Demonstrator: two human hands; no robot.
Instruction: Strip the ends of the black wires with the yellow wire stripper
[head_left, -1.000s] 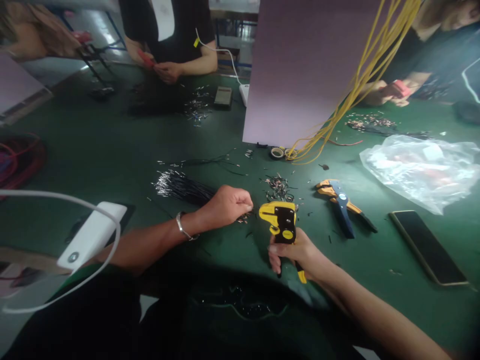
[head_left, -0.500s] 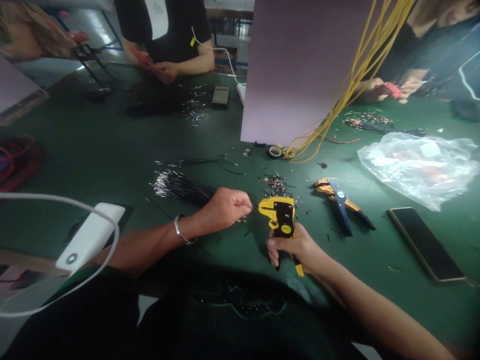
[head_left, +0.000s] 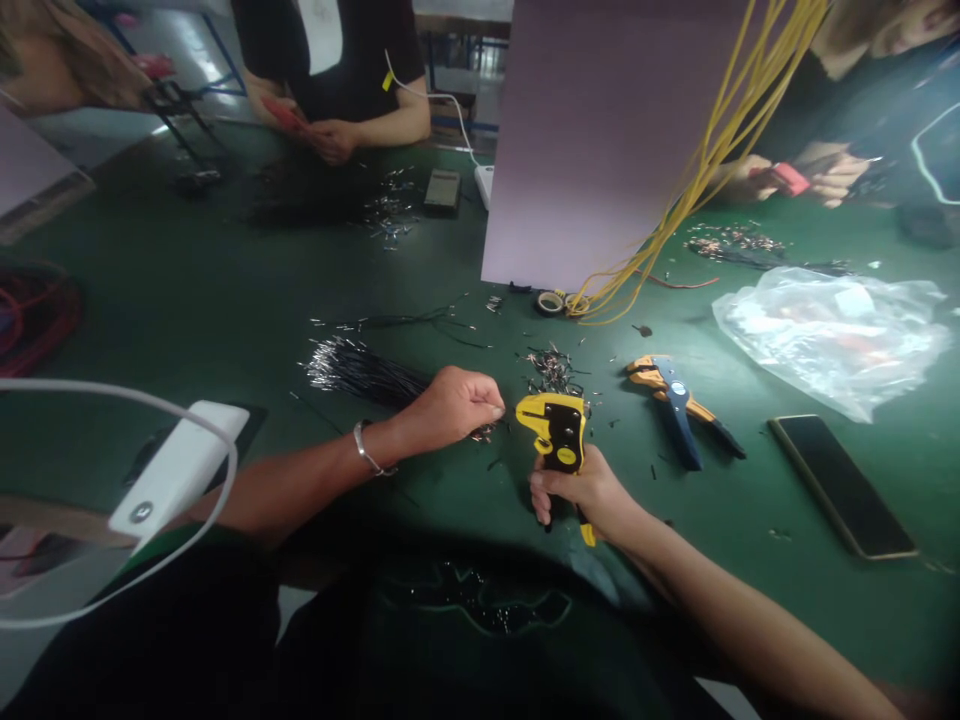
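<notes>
Yellow-and-black wire strippers stand upright in my right hand, whose fingers wrap round the handles. The jaws point left, towards my left hand, a short gap away. The fingertips of that hand are pinched together; what they hold, if anything, is too small to make out. Behind and left of it lies a bundle of black wires with shiny tips at the far end, partly hidden by the hand. Short black wire offcuts are heaped just beyond the strippers' head.
Blue-and-orange wire strippers, a phone and a clear plastic bag lie to the right. Yellow wires hang by a pale panel. A white power strip and cable are left. Two co-workers' hands hold red tools.
My right hand and the strippers have shifted very slightly left. My left hand stays pinched in nearly the same place. The view has moved a little.
</notes>
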